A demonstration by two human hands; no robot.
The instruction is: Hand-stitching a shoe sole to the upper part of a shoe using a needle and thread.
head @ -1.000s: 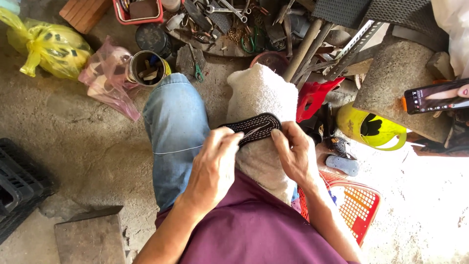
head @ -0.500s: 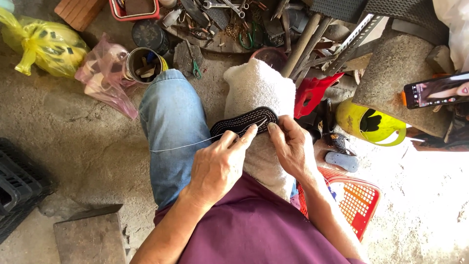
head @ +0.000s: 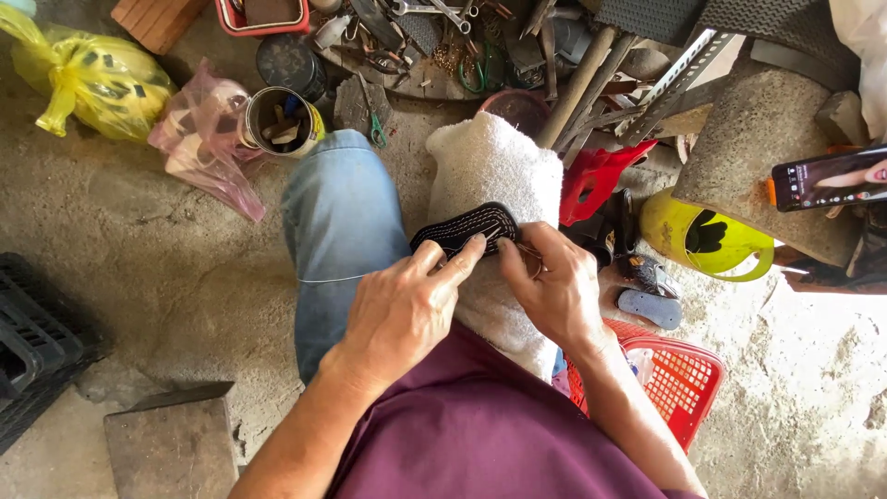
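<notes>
since the earlier frame the sole has slid a little left and lower, and both hands have closed in on it. it lies in the middle of the frame, on a white towel over the knee. the left hand pinches its near edge with thumb and fingers; the right hand grasps its right end. a thin thread runs left. the sole looks light, bendable, rubbery; best held by the edges. its long axis goes left to right, slightly rising to the right.
</notes>
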